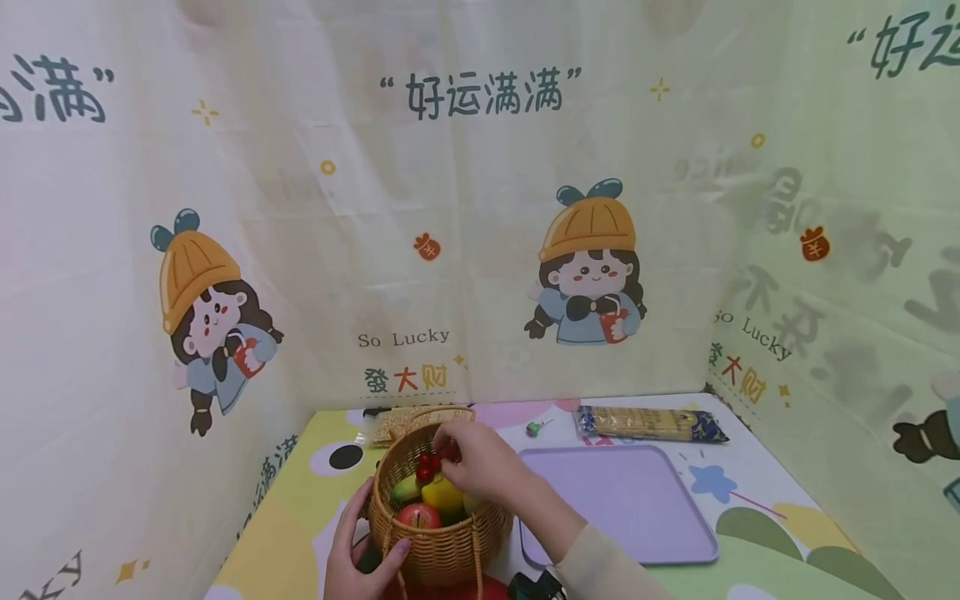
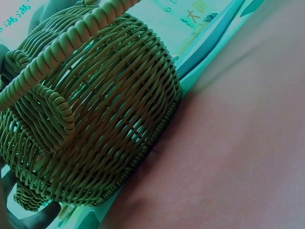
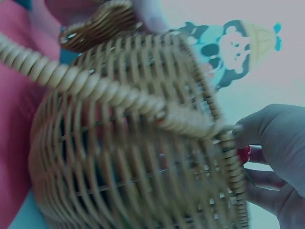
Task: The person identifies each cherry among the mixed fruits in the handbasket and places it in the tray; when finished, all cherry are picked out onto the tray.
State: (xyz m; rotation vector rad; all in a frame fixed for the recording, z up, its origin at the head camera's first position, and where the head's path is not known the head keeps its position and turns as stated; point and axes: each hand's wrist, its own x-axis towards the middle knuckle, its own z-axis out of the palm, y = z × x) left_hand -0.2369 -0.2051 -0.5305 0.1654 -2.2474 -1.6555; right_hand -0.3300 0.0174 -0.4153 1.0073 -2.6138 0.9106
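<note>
Red cherries (image 1: 426, 468) at the far side of a wicker basket (image 1: 442, 550).
On the left, the left hand (image 1: 360, 550) curls round the basket's near left side; the weave looks stiff and light. The cherries look small, smooth and perhaps slippery, so a pinch near the stems should work. From the right, the right hand (image 1: 480, 462) reaches in, bent down, pinching the cherries.
</note>
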